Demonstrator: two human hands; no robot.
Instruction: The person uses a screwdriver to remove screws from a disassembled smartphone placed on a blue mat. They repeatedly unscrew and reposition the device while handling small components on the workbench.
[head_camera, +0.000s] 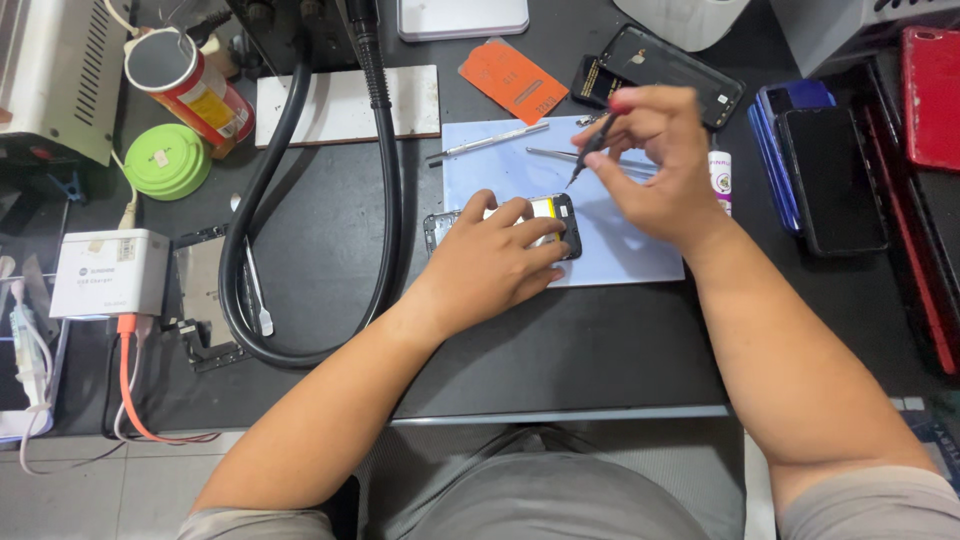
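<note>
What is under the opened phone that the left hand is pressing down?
The opened phone lies on a pale blue mat, which rests on the dark table. The left hand covers most of the phone, so the mat directly beneath cannot be seen.
</note>
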